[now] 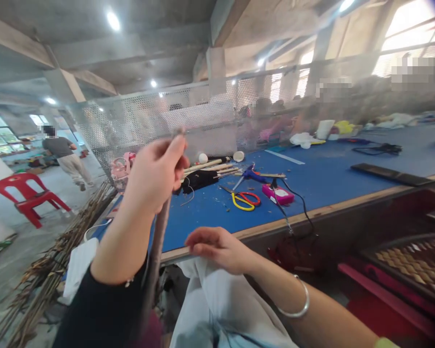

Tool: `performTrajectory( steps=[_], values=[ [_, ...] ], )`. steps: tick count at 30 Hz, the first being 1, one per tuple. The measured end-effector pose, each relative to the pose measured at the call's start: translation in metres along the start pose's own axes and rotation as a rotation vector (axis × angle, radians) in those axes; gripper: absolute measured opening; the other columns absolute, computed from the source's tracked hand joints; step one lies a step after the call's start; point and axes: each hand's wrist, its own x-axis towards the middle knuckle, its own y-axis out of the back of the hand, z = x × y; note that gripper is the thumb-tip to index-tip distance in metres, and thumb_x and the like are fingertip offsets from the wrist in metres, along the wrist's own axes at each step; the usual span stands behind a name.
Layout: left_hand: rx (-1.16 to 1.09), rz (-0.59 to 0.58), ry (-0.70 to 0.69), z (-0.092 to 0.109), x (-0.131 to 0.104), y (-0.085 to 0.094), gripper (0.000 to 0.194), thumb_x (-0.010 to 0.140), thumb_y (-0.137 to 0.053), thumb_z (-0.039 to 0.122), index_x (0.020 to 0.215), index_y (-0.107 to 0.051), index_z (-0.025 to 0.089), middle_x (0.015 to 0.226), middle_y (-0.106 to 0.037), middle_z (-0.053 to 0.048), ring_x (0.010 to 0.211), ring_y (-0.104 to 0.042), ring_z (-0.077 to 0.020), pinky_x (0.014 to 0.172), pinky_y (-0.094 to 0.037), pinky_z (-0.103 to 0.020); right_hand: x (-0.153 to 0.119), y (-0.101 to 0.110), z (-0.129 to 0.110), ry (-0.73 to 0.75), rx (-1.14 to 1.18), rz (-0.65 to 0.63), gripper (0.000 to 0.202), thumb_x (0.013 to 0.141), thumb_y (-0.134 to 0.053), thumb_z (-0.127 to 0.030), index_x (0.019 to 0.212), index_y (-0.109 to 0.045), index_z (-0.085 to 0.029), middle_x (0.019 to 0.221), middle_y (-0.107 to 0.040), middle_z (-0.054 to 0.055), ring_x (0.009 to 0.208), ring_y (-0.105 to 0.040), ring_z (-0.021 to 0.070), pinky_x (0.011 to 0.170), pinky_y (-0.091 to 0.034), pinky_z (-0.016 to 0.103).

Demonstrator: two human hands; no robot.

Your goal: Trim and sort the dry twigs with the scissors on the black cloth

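My left hand is raised in front of the table, its fingers wrapped round a long greyish-brown stick. The stick's tip pokes out above the thumb, and its lower part slants down beside my left forearm, blurred near the bottom. My right hand is low at the table's front edge, above my light-coloured trousers. Its fingers are loosely bent, a little apart from the thumb, and nothing shows in them. Nearest to the hands on the blue tabletop are scissors with yellow and red handles and a black cloth.
A blue glue gun, a magenta box with a black cord and several pale sticks lie on the table. Behind stands a perforated metal screen. Left are bundled branches, a red chair and a person.
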Motion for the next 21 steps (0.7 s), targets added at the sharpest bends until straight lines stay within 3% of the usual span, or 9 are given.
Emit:
performTrajectory(
  steps=[2, 3, 5, 8, 10, 12, 16, 21],
  values=[
    [-0.220, 0.063, 0.164, -0.048, -0.005, 0.009, 0.031, 0.077, -0.057, 0.046, 0.082, -0.054, 0.016, 0.055, -0.056, 0.003, 0.046, -0.058, -0.0079, 0.032, -0.030, -0.009, 0.012, 0.019, 0.019, -0.149, -0.140, 0.036, 0.035, 0.087, -0.044, -0.040, 0.073, -0.061, -0.013, 0.050, -0.044, -0.005, 0.047, -0.041, 0.0070, 0.048, -0.035, 0.019],
    [-0.282, 0.077, 0.241, -0.072, -0.007, 0.012, 0.029, 0.077, -0.057, 0.045, 0.080, -0.051, 0.017, 0.054, -0.055, 0.004, 0.038, -0.048, -0.0044, 0.030, -0.029, -0.010, 0.021, 0.030, 0.027, -0.181, -0.228, 0.056, 0.032, 0.088, -0.041, -0.034, 0.075, -0.061, -0.013, 0.049, -0.041, -0.006, 0.045, -0.038, 0.0068, 0.046, -0.034, 0.019],
    [-0.347, 0.126, 0.346, -0.112, -0.009, 0.017, 0.028, 0.078, -0.057, 0.045, 0.080, -0.047, 0.019, 0.052, -0.051, 0.007, 0.035, -0.040, -0.0031, 0.031, -0.029, -0.011, 0.046, 0.052, 0.040, -0.184, -0.433, 0.049, 0.024, 0.084, -0.042, -0.017, 0.098, -0.060, -0.013, 0.060, -0.052, -0.004, 0.052, -0.045, 0.0076, 0.053, -0.039, 0.019],
    [-0.415, 0.172, 0.421, -0.152, -0.009, 0.030, 0.027, 0.079, -0.056, 0.044, 0.079, -0.046, 0.019, 0.050, -0.043, 0.010, 0.034, -0.033, -0.0022, 0.032, -0.026, -0.011, 0.098, 0.079, 0.051, -0.147, -0.783, -0.077, 0.054, 0.071, -0.049, -0.004, 0.124, -0.049, -0.012, 0.097, -0.063, 0.006, 0.075, -0.057, 0.0110, 0.069, -0.044, 0.022],
    [-0.424, 0.235, 0.412, -0.162, -0.013, 0.041, 0.026, 0.079, -0.057, 0.043, 0.080, -0.047, 0.019, 0.050, -0.041, 0.010, 0.035, -0.031, -0.0021, 0.033, -0.024, -0.011, 0.138, 0.086, 0.057, -0.122, -0.964, -0.162, 0.046, 0.072, -0.053, -0.008, 0.117, -0.056, -0.010, 0.101, -0.064, 0.009, 0.081, -0.058, 0.0138, 0.071, -0.044, 0.022],
    [-0.429, 0.302, 0.391, -0.163, -0.023, 0.053, 0.025, 0.079, -0.057, 0.043, 0.084, -0.049, 0.020, 0.051, -0.041, 0.009, 0.037, -0.032, -0.0026, 0.034, -0.026, -0.012, 0.178, 0.082, 0.067, -0.089, -1.037, -0.222, 0.031, 0.078, -0.052, -0.016, 0.106, -0.065, -0.012, 0.090, -0.068, 0.008, 0.077, -0.059, 0.0149, 0.069, -0.043, 0.023],
    [-0.448, 0.415, 0.495, -0.157, -0.056, 0.063, 0.030, 0.077, -0.060, 0.048, 0.088, -0.053, 0.020, 0.055, -0.045, 0.007, 0.039, -0.035, -0.0031, 0.035, -0.027, -0.013, 0.250, 0.052, 0.097, -0.003, -1.077, -0.319, 0.023, 0.078, -0.052, -0.018, 0.089, -0.071, -0.014, 0.084, -0.069, 0.008, 0.077, -0.060, 0.0185, 0.069, -0.042, 0.025],
    [-0.424, 0.276, 0.714, -0.176, -0.072, 0.043, 0.041, 0.073, -0.060, 0.056, 0.088, -0.054, 0.019, 0.056, -0.044, 0.005, 0.042, -0.034, -0.0035, 0.038, -0.023, -0.015, 0.302, 0.016, 0.134, 0.144, -1.121, -0.442, 0.028, 0.081, -0.047, -0.014, 0.099, -0.069, -0.018, 0.104, -0.065, 0.009, 0.089, -0.058, 0.0195, 0.071, -0.040, 0.027]
  ],
)
